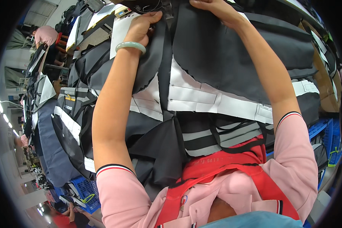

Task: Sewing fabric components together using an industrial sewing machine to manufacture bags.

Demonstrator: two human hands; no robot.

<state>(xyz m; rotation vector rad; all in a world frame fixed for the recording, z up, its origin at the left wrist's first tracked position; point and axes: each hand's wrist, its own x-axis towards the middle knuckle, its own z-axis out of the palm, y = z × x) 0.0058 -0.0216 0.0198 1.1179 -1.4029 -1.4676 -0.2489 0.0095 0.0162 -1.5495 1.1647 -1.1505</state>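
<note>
My left hand (142,29) is closed on the edge of a black fabric panel (150,64), fingers curled and thumb pressed against it. A pale green bangle circles that wrist. At the upper edge, my right hand (218,11) grips a second, wider black fabric panel (220,57); some of its fingers are out of sight. Both panels show white backing strips (212,100) along their near edges. A narrow dark strip runs between them, and both hands are close to the dark machine part (144,5) at the top, which is cut off by the frame.
Black and grey bag pieces (220,136) with straps lie against my red apron (224,159). More dark bags (70,117) pile up at left. Blue crates (85,192) stand low on the left, another (332,136) at right beside a cardboard box (319,72). Other people (47,36) work at left.
</note>
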